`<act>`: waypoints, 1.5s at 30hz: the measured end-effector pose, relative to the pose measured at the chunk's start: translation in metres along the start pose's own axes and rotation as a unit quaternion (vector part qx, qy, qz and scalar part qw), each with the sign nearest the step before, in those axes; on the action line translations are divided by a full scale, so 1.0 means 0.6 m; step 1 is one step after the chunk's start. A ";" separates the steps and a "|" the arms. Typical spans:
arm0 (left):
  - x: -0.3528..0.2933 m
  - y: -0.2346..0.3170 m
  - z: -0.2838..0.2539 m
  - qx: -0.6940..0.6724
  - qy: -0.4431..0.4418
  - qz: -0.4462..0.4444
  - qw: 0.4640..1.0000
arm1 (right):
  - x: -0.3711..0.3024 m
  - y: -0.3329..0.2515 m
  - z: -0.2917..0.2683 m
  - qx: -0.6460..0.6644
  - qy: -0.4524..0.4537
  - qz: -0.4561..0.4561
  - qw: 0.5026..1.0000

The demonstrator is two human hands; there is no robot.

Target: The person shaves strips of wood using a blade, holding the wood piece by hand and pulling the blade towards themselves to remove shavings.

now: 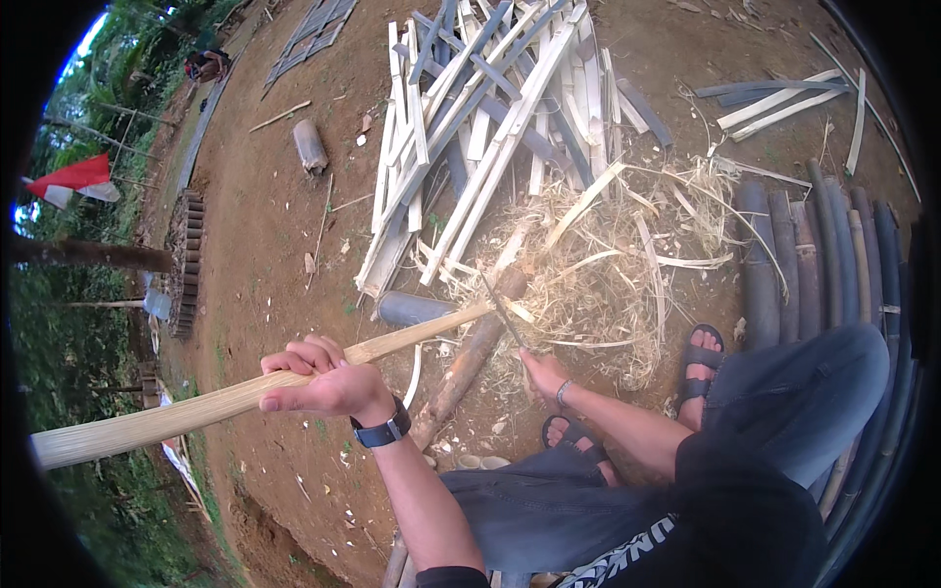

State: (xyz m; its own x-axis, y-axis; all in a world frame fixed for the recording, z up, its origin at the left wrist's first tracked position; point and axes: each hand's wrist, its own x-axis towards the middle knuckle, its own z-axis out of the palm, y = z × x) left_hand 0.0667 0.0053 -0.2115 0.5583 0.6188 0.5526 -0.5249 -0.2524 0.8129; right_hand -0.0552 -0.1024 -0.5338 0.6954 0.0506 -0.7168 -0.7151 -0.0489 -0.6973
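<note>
My left hand (328, 382), with a dark watch on its wrist, is closed round a long pale bamboo strip (421, 335). The strip runs from the left rim to the middle of the view, where its far end is above a log (469, 367) lying on the ground. My right hand (543, 376) grips the handle of a long knife (503, 312), most of the handle hidden in the fingers. Its narrow dark blade points up and to the left, crossing close to the strip's end; I cannot tell whether they touch.
Beyond my hands lies a heap of split bamboo strips (510, 127), with curled shavings (598, 265) nearer. Dark bamboo poles (760, 265) lie side by side at the right. A short bamboo piece (417, 309) sits beside the log. My sandalled feet (701, 363) are near the shavings.
</note>
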 end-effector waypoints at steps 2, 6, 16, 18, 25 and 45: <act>0.013 -0.009 -0.030 -0.019 -0.024 -0.004 1.000 | -0.067 -0.052 0.022 0.074 -0.054 -0.009 0.996; 0.056 -0.021 -0.068 -0.090 -0.040 -0.037 0.994 | -0.168 -0.115 0.070 0.028 -0.119 -0.226 0.966; 0.053 -0.032 -0.087 -0.100 -0.045 -0.023 0.994 | -0.010 0.036 0.034 0.045 -0.019 -0.034 0.998; 0.056 -0.036 -0.099 -0.083 -0.043 -0.026 0.995 | -0.048 -0.020 0.066 0.113 -0.056 -0.005 0.992; 0.067 -0.040 -0.120 -0.071 -0.016 -0.028 0.997 | -0.074 -0.019 0.039 -0.053 -0.057 -0.112 0.991; 0.058 -0.036 -0.095 -0.059 -0.019 -0.014 0.998 | -0.030 0.024 0.030 -0.001 0.018 -0.038 0.999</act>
State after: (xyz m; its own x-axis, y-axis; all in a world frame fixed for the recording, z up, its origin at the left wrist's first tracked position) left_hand 0.0610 0.0745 -0.2201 0.5964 0.5957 0.5380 -0.5793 -0.1446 0.8022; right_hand -0.0792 -0.0859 -0.5311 0.7496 0.0177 -0.6616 -0.6603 -0.0492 -0.7494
